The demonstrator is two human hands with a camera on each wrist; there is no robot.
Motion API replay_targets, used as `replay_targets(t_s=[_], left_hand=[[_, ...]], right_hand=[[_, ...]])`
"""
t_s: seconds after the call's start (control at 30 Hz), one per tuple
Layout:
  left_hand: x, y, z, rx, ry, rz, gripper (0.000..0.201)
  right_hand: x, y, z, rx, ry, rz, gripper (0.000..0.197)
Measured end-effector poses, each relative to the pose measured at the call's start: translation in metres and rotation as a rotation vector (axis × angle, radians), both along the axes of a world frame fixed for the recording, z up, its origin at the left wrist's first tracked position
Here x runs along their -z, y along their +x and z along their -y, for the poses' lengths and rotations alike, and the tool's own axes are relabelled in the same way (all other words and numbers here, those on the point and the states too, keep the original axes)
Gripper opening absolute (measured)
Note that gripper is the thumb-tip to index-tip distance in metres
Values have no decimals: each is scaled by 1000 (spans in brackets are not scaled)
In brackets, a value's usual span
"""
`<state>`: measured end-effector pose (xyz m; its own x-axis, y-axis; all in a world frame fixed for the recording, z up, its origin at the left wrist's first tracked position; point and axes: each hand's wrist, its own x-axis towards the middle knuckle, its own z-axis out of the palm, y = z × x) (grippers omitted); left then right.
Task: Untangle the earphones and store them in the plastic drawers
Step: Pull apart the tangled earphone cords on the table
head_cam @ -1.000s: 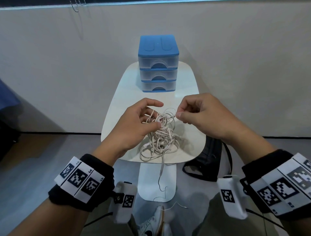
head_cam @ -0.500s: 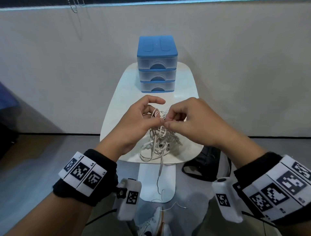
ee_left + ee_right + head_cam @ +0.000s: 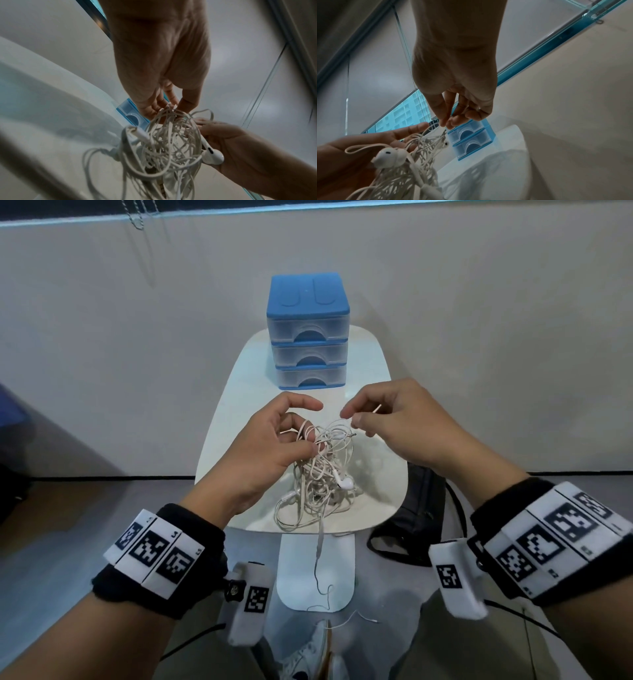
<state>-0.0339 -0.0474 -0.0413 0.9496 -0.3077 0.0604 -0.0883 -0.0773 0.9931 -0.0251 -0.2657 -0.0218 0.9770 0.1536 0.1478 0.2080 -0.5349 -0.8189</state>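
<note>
The left hand (image 3: 263,446) grips the top of the tangled white wired earphones (image 3: 322,474), fingers curled into the bundle above the white rounded table (image 3: 236,405). The right hand (image 3: 400,422) pinches one cord strand. Behind, the blue-and-clear plastic three-drawer unit (image 3: 310,333) stands with its drawers pushed in.

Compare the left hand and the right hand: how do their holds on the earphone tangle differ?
The left hand grips the bunched top of the earphone tangle, thumb curled over many loops; the right hand pinches only one thin strand at its fingertips.
The left hand sits against the bundle; the right hand is held off to the side, drawing its strand away.
Both hover above the white table, in front of the closed blue drawers.
</note>
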Motion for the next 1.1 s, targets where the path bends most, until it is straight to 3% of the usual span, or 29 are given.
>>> replay_targets(t_s=[0.2,0.43,0.67,0.87,1.03,1.1], left_hand=[[-2,2,-2,1,7,6,52],[-2,3,-1,10,9,-12,54],[-4,3,2,20,24,-20,54],[-8,6,0,-3,47,-57,52],[-9,6,-1,-3,77,-70,49],[-9,6,0,-4,105,-61,49]], right_hand=[[6,12,-6,-9,-9,-85,20],[9,6,-5,-135,191,-68,6],[7,9,-10,-179,-83,75,15],[5,6,-16,-195,-246,171,10],[1,3,-15,-15,-225,210,13],[1,3,-16,85,-146,149,11]])
